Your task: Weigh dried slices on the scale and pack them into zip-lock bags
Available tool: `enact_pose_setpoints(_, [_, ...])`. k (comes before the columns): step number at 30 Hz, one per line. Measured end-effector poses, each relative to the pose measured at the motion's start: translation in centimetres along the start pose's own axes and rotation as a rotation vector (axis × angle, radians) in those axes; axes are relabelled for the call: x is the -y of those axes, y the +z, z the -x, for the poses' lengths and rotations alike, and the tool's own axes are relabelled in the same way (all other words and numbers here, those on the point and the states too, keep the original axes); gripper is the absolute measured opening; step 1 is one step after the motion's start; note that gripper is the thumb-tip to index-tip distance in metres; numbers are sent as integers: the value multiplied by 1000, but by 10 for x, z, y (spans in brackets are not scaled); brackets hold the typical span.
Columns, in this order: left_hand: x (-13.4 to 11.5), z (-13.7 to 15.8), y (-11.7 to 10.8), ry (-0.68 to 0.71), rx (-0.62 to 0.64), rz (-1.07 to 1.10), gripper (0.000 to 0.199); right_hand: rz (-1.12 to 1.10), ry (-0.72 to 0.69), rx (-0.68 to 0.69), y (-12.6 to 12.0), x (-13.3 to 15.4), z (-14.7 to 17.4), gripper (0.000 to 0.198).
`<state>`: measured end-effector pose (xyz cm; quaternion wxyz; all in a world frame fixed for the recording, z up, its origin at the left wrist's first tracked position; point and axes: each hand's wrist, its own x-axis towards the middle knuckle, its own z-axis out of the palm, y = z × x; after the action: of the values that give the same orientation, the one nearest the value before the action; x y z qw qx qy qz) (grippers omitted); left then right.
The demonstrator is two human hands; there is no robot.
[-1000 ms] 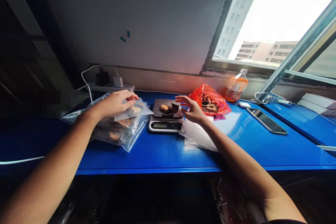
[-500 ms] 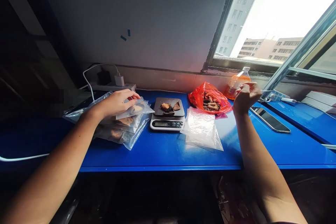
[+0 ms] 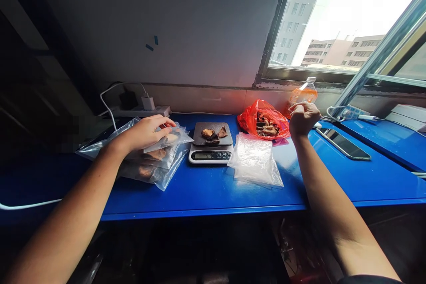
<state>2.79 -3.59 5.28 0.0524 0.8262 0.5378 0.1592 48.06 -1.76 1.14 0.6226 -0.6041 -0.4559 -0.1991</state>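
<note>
My left hand [image 3: 148, 132] lies over a stack of clear zip bags [image 3: 166, 173] with brown dried pieces inside, its fingers stretched out and loose. Right of the stack stands a kitchen scale [image 3: 209, 156] with a lit display. Several dark brown dried slices [image 3: 214, 134], perhaps mushroom, rest on its plate. My right hand [image 3: 303, 117] is raised with curled fingers beside a red plastic bag [image 3: 246, 120], which gapes and shows more dried slices [image 3: 267, 125]. Whether anything is in that hand is hidden. Flat empty clear bags [image 3: 254, 159] lie between scale and right forearm.
An orange drink bottle [image 3: 304, 93] stands behind my right hand. A phone [image 3: 344, 144] lies on the blue table [image 3: 206, 199] at the right. A power strip with a white charger [image 3: 147, 101] sits at the back left, and a white cable [image 3: 29, 204] runs along the left.
My right hand has shifted slightly left and down, toward the red bag. The left hand stays on the zip bags. The whole view has tilted a little.
</note>
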Motion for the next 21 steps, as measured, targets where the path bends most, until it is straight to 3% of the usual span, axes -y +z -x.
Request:
enact_pose_setpoints(2, [1,0,0,-1,5,-5,35,-27,30,-88,1,5,1,22])
enact_pose_setpoints(12, [2,0,1,-21,4,6,37,-93,-1,-18,4,11,3,35])
enact_pose_setpoints(15, [3,-1,1,-35,-1,3,38,-59,61,169,5,9,3,35])
enact_pose_setpoints(19, [3,-1,1,-31,-20,8,38,-41,100,650,7,-1,7,19])
enact_pose_setpoints(21, [5,-2,1,-20,-26,17,37,-68,99,805,8,-8,9,7])
